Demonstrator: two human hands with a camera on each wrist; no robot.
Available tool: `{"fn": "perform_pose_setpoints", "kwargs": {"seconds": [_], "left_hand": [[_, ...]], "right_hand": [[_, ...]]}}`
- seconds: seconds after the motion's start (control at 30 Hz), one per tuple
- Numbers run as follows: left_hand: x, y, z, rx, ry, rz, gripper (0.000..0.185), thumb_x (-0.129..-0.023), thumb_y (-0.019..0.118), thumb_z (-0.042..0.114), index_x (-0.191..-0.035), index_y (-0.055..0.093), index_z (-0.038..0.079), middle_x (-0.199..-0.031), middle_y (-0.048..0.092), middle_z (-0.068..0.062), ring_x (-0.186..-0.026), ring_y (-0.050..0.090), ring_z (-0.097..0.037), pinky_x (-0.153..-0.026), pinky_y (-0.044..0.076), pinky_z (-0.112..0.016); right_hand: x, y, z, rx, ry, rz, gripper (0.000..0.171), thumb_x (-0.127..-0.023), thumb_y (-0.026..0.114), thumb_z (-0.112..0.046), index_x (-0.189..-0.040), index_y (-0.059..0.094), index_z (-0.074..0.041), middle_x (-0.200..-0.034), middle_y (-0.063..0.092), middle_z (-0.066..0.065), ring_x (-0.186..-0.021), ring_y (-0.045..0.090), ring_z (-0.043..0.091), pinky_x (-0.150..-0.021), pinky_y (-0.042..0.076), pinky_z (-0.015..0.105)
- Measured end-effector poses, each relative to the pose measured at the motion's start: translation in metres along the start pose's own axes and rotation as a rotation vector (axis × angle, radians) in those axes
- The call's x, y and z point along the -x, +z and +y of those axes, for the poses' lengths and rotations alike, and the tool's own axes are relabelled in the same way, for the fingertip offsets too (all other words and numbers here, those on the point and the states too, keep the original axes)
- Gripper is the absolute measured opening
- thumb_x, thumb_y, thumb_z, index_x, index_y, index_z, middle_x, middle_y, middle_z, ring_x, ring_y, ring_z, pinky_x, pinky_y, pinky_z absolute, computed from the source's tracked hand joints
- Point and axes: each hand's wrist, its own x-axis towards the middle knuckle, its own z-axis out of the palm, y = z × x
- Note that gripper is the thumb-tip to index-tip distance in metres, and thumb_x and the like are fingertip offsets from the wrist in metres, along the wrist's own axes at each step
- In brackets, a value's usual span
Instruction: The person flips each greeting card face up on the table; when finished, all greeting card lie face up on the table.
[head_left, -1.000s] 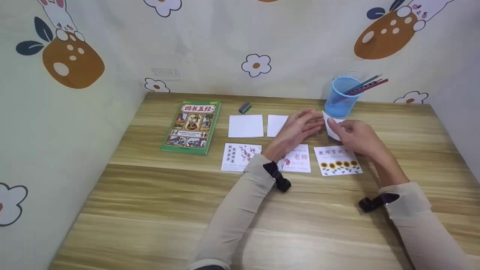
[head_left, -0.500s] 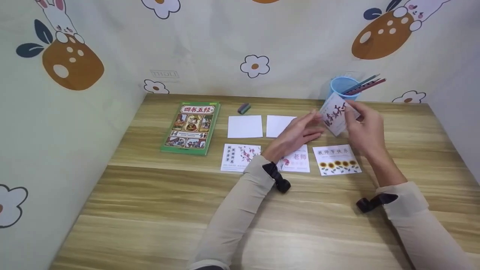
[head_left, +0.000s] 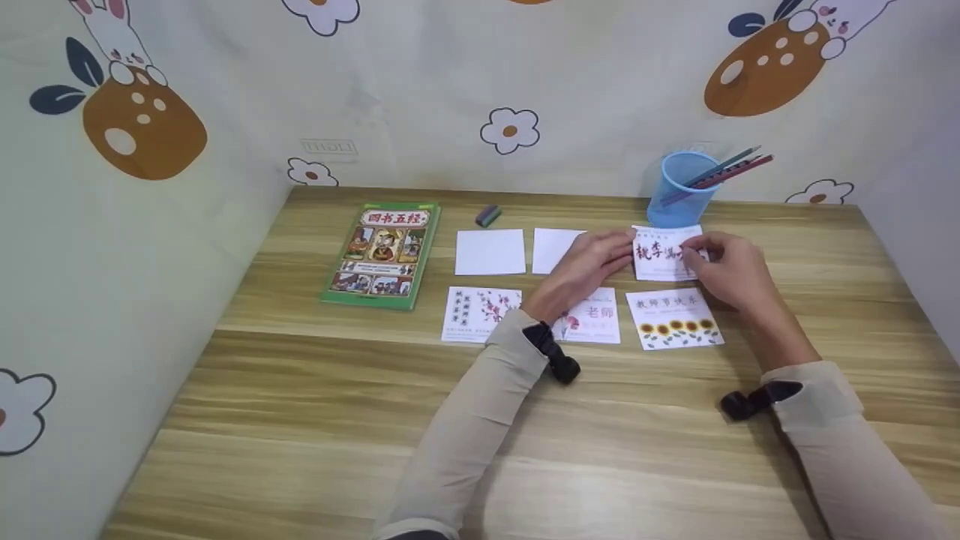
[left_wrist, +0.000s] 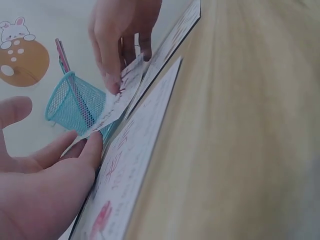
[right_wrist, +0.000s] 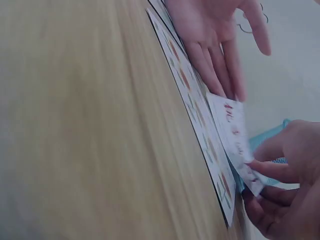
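My right hand pinches the right edge of a small white card with red Chinese characters, printed side up. The card's left edge meets the fingertips of my left hand, whose fingers lie fairly straight; the left wrist view shows them touching it. The card is slightly tilted over the table in both wrist views. Just in front lies a sunflower card. Under my left forearm is a card with pink print, partly hidden. A blank white card is partly covered by my left hand.
Farther left lie another blank card and a plum-blossom card. A green-edged book and a small dark eraser-like block are on the wooden table. Behind the held card stands a blue mesh cup with pencils.
My right hand turned the card from its blank side to its printed side, then lowered it behind the sunflower card. My left hand stayed nearly in place, its fingers now at the card's edge.
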Motion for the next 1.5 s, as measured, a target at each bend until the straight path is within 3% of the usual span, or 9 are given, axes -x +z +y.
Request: {"fn": "perform_pose_setpoints", "kwargs": {"seconds": [0.2, 0.47, 0.7, 0.77, 0.83, 0.93, 1.03, 1.27, 1.5], "left_hand": [[0.002, 0.000, 0.001, -0.046, -0.003, 0.005, 0.054, -0.110, 0.059, 0.013, -0.157, 0.045, -0.009, -0.171, 0.042, -0.019, -0.163, 0.036, -0.028, -0.134, 0.033, -0.037], [0.004, -0.002, 0.000, -0.078, 0.012, -0.017, 0.058, -0.111, 0.059, 0.019, -0.162, 0.042, -0.003, -0.173, 0.040, -0.016, -0.164, 0.035, -0.027, -0.134, 0.031, -0.038], [0.003, -0.002, 0.005, 0.032, 0.056, 0.009, 0.060, -0.111, 0.059, 0.018, -0.161, 0.038, -0.007, -0.172, 0.036, -0.026, -0.163, 0.034, -0.037, -0.135, 0.031, -0.042], [0.003, -0.004, 0.009, 0.085, 0.080, 0.025, 0.059, -0.111, 0.057, 0.018, -0.161, 0.039, -0.008, -0.171, 0.037, -0.028, -0.162, 0.035, -0.040, -0.134, 0.032, -0.043], [0.003, -0.007, 0.015, 0.147, 0.105, 0.043, 0.057, -0.113, 0.054, 0.018, -0.161, 0.038, -0.008, -0.169, 0.039, -0.029, -0.161, 0.036, -0.043, -0.134, 0.033, -0.045], [0.005, -0.015, 0.026, 0.216, 0.133, 0.087, 0.053, -0.114, 0.052, 0.018, -0.159, 0.041, -0.008, -0.164, 0.045, -0.029, -0.159, 0.039, -0.045, -0.132, 0.036, -0.045], [0.009, -0.029, 0.038, 0.262, 0.133, 0.138, 0.054, -0.114, 0.052, 0.021, -0.159, 0.043, -0.008, -0.164, 0.045, -0.028, -0.159, 0.039, -0.044, -0.131, 0.038, -0.043], [0.029, -0.068, 0.058, 0.254, 0.083, 0.192, 0.063, -0.114, 0.053, 0.032, -0.162, 0.038, -0.006, -0.173, 0.031, -0.029, -0.157, 0.042, -0.041, -0.131, 0.038, -0.040], [0.049, -0.093, 0.068, 0.202, 0.053, 0.195, 0.068, -0.114, 0.053, 0.040, -0.165, 0.035, -0.002, -0.174, 0.028, -0.028, -0.157, 0.042, -0.039, -0.130, 0.040, -0.039]], "right_hand": [[0.001, -0.005, 0.001, 0.094, -0.017, -0.084, 0.043, -0.108, 0.064, -0.030, -0.137, 0.071, 0.001, -0.117, 0.062, 0.023, -0.104, 0.052, 0.033, -0.079, 0.041, 0.038], [0.004, -0.003, -0.003, 0.170, -0.075, -0.117, 0.047, -0.101, 0.075, -0.026, -0.137, 0.071, 0.003, -0.119, 0.058, 0.026, -0.106, 0.050, 0.036, -0.084, 0.041, 0.042], [0.003, -0.002, -0.002, 0.143, -0.054, -0.137, 0.052, -0.103, 0.074, -0.032, -0.141, 0.066, 0.003, -0.128, 0.060, 0.028, -0.113, 0.054, 0.041, -0.095, 0.048, 0.053], [0.003, -0.001, -0.005, 0.110, -0.056, -0.127, 0.052, -0.105, 0.071, -0.035, -0.142, 0.065, 0.000, -0.130, 0.063, 0.026, -0.113, 0.057, 0.039, -0.093, 0.051, 0.049], [0.004, 0.000, -0.009, 0.068, -0.077, -0.107, 0.051, -0.107, 0.068, -0.035, -0.144, 0.064, -0.001, -0.128, 0.066, 0.024, -0.110, 0.061, 0.036, -0.088, 0.053, 0.036], [0.007, 0.003, -0.019, 0.011, -0.124, -0.080, 0.050, -0.108, 0.065, -0.033, -0.146, 0.062, -0.001, -0.124, 0.068, 0.022, -0.109, 0.065, 0.033, -0.078, 0.050, 0.018], [0.009, 0.010, -0.031, -0.038, -0.171, -0.082, 0.050, -0.108, 0.066, -0.031, -0.146, 0.062, 0.000, -0.125, 0.071, 0.023, -0.112, 0.069, 0.035, -0.076, 0.048, 0.010], [0.008, 0.033, -0.056, -0.062, -0.163, -0.170, 0.049, -0.107, 0.067, -0.030, -0.147, 0.062, -0.001, -0.136, 0.070, 0.021, -0.124, 0.070, 0.035, -0.087, 0.057, 0.019], [0.001, 0.053, -0.072, -0.055, -0.186, -0.214, 0.052, -0.105, 0.071, -0.027, -0.151, 0.060, -0.005, -0.146, 0.065, 0.021, -0.129, 0.065, 0.037, -0.106, 0.057, 0.049]]}}
